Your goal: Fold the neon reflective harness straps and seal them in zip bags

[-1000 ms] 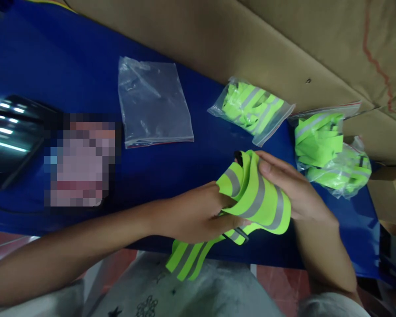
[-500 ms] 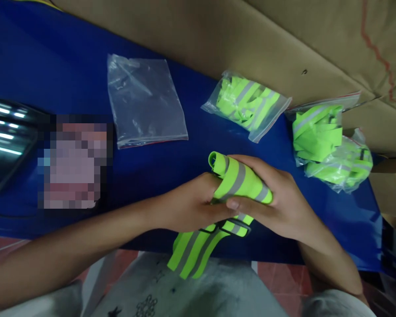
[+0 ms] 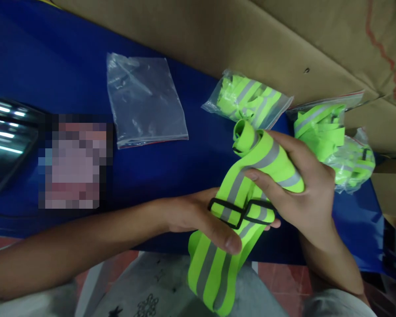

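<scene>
Both hands hold a lime-yellow reflective strap point(image 3: 240, 176) with grey stripes. My right hand point(image 3: 303, 189) is wrapped round its rolled upper part, thumb lying across the front. Lower down, my left hand point(image 3: 198, 215) supports the strap from beneath, with its thumb pressed over the hanging lengths. Between the hands, a black plastic buckle point(image 3: 240, 211) joins or threads the strap. Looped ends hang below toward my lap. Most of my left fingers are hidden behind the strap.
On the blue table point(image 3: 145, 176) lies a flat clear zip bag point(image 3: 148, 101). Bagged reflective straps point(image 3: 251, 97) lie behind my hands, with more bags point(image 3: 353, 163) at the right. A black glossy object point(image 3: 9, 145) and a blurred-out patch are at left. Cardboard point(image 3: 185, 35) borders the back.
My right hand has moved up and right with the rolled part. My left hand has shifted down onto the lower lengths, and the buckle now shows fully between the hands.
</scene>
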Motion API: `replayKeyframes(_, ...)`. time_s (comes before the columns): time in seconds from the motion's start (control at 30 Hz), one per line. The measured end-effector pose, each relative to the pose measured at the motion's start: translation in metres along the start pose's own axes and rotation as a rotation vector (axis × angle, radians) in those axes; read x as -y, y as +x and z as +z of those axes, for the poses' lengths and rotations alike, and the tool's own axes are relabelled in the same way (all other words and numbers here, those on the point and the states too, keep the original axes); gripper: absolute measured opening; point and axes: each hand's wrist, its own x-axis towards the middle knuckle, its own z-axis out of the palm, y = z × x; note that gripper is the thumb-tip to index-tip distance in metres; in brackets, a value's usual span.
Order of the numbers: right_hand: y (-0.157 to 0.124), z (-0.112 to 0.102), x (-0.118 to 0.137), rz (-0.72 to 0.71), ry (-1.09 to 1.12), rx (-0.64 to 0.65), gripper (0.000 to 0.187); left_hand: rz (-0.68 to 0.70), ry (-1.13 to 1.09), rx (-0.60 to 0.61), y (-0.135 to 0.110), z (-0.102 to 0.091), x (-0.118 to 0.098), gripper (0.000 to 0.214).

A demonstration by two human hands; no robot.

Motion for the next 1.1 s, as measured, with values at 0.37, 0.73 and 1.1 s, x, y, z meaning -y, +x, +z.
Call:
replayKeyframes(0.37,0.013,-0.013,-0.006,0.259,0.301,-0.063,0.029,0.092,0.168,-0.336,0.006,0.004,0.008,0.026)
replayKeyframes(0.73,0.021,-0.013,-0.026,0.6,0.911,0.319,0.038,0.34,0.994,-0.41,-0.007,-0.001,-0.017,0.008)
replayKeyframes(1.1,0.011,0.002,-0.021,0.138,0.395,0.051,0.019,0.37,0.988,-0.364,-0.005,-0.002,-0.018,0.01)
